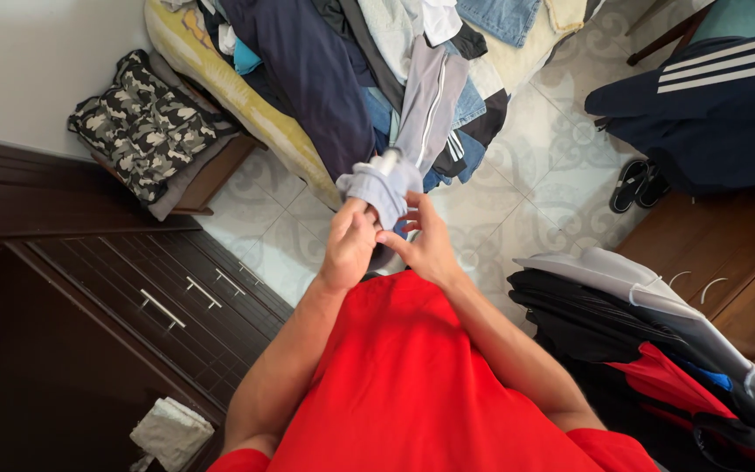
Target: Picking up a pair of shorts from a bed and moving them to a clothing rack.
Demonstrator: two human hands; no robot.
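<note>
Both my hands meet in front of my chest on a small grey garment (384, 186). My left hand (349, 245) grips its lower left part, fingers closed around the bunched cloth. My right hand (425, 246) pinches the fabric from the right side. The grey cloth is gathered into a thick wad, with a light grey piece (430, 100) trailing from the heap behind it. Whether the two pieces are joined I cannot tell. My red shirt (412, 385) fills the lower middle of the view.
A big heap of clothes (325, 70) lies on a bed with a yellow edge (246, 105). A camouflage cushion (146, 122) sits left. Dark wooden drawers (176, 301) stand at left. Hung clothes (657, 350) are at right, black sandals (640, 183) on the tiled floor.
</note>
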